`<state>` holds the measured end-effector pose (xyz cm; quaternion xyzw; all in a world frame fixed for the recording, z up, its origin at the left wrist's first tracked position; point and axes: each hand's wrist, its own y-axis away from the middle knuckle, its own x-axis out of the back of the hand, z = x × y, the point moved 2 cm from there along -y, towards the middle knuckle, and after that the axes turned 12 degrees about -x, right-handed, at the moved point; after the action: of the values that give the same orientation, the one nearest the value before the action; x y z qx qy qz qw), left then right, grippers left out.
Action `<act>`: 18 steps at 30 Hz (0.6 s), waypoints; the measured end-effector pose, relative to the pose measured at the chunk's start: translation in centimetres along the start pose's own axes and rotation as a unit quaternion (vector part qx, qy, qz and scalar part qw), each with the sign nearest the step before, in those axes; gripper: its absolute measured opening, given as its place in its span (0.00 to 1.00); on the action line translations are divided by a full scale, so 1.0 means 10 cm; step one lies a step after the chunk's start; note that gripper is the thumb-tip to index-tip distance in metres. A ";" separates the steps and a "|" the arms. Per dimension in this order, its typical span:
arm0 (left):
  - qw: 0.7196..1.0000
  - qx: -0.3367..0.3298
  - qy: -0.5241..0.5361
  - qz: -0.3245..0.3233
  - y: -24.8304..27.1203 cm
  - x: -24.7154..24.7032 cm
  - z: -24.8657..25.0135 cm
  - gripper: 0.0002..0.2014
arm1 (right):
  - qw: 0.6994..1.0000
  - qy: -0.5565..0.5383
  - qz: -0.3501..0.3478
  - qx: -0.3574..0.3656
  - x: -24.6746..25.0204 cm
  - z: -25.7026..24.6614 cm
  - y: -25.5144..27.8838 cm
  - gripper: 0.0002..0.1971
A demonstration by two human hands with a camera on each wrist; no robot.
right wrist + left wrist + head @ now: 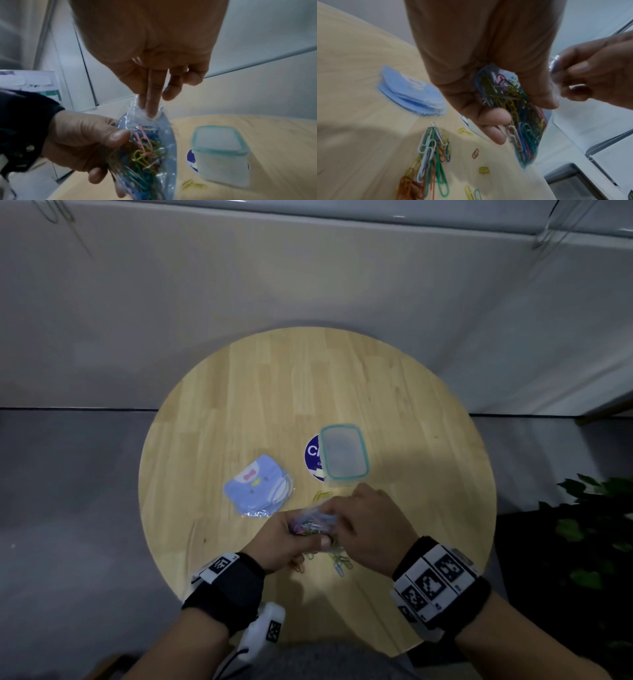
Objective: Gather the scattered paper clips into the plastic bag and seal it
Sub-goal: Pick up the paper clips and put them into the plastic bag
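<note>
left: our left hand (284, 539) curls its grip round the clear plastic bag (165, 129), steadying it above the round wooden counter (274, 392) | centre: coloured wire paper clips (144, 152) fill it, others lie loose beneath | right: our right hand (370, 525) seemingly pinches the mouth to hold it open

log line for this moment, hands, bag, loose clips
left hand: grips clear plastic bag | right hand: pinches bag top | loose coloured paper clips: on round wooden table | gathering unfinished
</note>
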<state>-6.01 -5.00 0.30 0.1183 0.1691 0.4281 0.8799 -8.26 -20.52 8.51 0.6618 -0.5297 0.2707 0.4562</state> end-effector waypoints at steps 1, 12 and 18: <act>1.000 -0.002 0.002 0.000 0.00 0.01 0.00 0.13 | 0.999 -0.040 0.009 -0.005 0.01 0.00 0.01 0.19; 0.999 0.006 -0.012 -0.053 0.09 -0.01 0.00 0.18 | 0.959 -0.113 -0.241 -0.093 -0.07 0.10 -0.09 0.13; 0.999 -0.007 -0.018 -0.048 0.03 0.05 0.03 0.20 | 0.931 -0.237 -0.251 -0.116 -0.18 0.18 -0.18 0.13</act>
<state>-5.88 -4.43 0.56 0.1111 0.1559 0.3843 0.9031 -7.33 -21.31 5.68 0.7608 -0.4663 -0.0803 0.4442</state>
